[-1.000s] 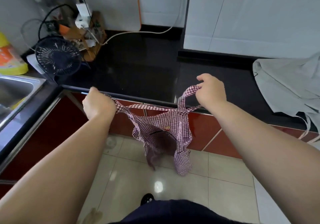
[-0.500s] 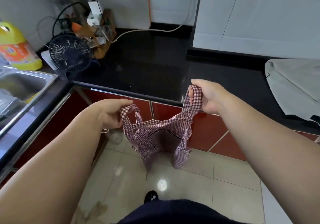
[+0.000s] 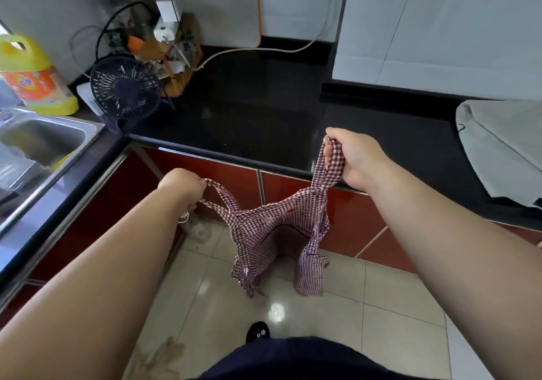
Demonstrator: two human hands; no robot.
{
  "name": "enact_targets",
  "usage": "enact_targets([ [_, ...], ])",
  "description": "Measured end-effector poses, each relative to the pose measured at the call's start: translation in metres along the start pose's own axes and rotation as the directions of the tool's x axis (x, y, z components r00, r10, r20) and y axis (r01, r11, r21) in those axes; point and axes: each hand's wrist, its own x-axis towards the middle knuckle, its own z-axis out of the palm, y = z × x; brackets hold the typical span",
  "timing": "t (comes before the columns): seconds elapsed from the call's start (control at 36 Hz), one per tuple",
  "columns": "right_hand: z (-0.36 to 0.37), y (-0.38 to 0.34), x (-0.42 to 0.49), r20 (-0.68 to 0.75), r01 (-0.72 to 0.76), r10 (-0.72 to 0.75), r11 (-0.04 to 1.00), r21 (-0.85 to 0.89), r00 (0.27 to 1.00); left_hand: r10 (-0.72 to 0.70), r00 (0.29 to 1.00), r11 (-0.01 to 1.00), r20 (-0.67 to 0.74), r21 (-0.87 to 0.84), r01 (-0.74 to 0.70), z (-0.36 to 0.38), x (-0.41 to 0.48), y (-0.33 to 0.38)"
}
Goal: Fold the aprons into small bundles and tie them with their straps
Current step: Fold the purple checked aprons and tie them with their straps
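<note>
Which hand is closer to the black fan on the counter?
Left. The left hand is in front of the fan, slightly right; the right hand is much farther right, by the counter edge.

Two hands are coming into play here, the left hand (image 3: 181, 186) and the right hand (image 3: 356, 156), and I'm counting two pieces of fabric: one checked apron (image 3: 272, 233) and one pale grey cloth (image 3: 504, 151). Around the one black countertop (image 3: 264, 109) I'm seeing one small black fan (image 3: 124, 87), one yellow detergent bottle (image 3: 32, 77), one wooden rack (image 3: 176, 54) and one white board (image 3: 234, 7) with an orange rim, and one steel sink (image 3: 44, 142) is sitting alongside. Down on the tiles, one dark shoe (image 3: 258, 331) is showing.
</note>
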Motion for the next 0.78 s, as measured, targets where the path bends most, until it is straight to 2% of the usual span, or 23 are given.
enact_targets([
  [0.06, 0.000, 0.001, 0.000, 0.013, -0.007, 0.007, 1.000, 0.002, 1.000, -0.035, 0.992, 0.903, 0.118, -0.422, 0.082, 0.004, -0.007, 0.002],
  [0.11, 0.002, 0.003, -0.001, 0.026, -0.009, 0.009, 1.000, -0.005, 1.000, -0.080, 0.975, 0.752, 0.209, -0.629, 0.197, 0.007, -0.012, 0.005],
  [0.19, 0.003, 0.003, -0.001, 0.039, -0.009, 0.010, 1.000, -0.027, 0.999, -0.064, 0.928, 0.543, 0.366, -0.768, 0.340, 0.002, -0.016, 0.008],
  [0.31, 0.001, 0.004, 0.000, 0.001, -0.017, 0.018, 0.985, -0.170, 1.000, 0.053, 0.863, 0.468, 0.503, -0.776, 0.423, -0.004, -0.023, 0.010],
  [0.36, 0.003, 0.004, -0.002, -0.031, -0.017, 0.009, 0.963, -0.268, 0.999, 0.132, 0.864, 0.393, 0.486, -0.826, 0.405, -0.006, -0.028, 0.016],
  [0.42, 0.008, 0.000, -0.005, -0.026, 0.028, -0.038, 0.951, -0.309, 0.999, 0.242, 0.900, 0.342, 0.364, -0.900, 0.272, -0.006, -0.028, 0.024],
  [0.5, 0.015, -0.014, -0.007, 0.016, 0.132, -0.131, 0.983, -0.131, 0.991, 0.343, 0.923, 0.241, 0.173, -0.966, 0.091, -0.010, -0.026, 0.036],
  [0.56, 0.014, -0.025, -0.006, 0.044, 0.121, -0.122, 0.993, 0.006, 0.992, 0.336, 0.930, 0.222, 0.150, -0.972, 0.076, -0.014, -0.025, 0.036],
  [0.58, 0.013, -0.029, -0.005, 0.064, 0.100, -0.101, 0.995, 0.017, 0.993, 0.327, 0.929, 0.243, 0.173, -0.965, 0.094, -0.015, -0.024, 0.034],
  [0.61, 0.012, -0.030, -0.006, 0.080, 0.064, -0.062, 0.998, -0.023, 0.995, 0.303, 0.928, 0.290, 0.215, -0.949, 0.125, -0.014, -0.023, 0.031],
  [0.67, 0.011, -0.023, -0.008, 0.075, -0.025, 0.042, 0.977, -0.214, 0.996, 0.226, 0.926, 0.414, 0.302, -0.890, 0.189, -0.009, -0.025, 0.026],
  [0.69, 0.012, -0.020, -0.009, 0.050, -0.043, 0.060, 0.955, -0.293, 0.997, 0.191, 0.934, 0.449, 0.303, -0.873, 0.192, -0.006, -0.026, 0.027],
  [0.72, 0.013, -0.017, -0.010, 0.031, -0.032, 0.044, 0.951, -0.307, 0.999, 0.181, 0.948, 0.447, 0.261, -0.881, 0.157, -0.005, -0.028, 0.030],
  [0.78, 0.017, -0.018, -0.010, 0.062, 0.042, -0.031, 0.983, -0.178, 0.998, 0.232, 0.968, 0.339, 0.097, -0.941, 0.013, -0.012, -0.030, 0.045],
])
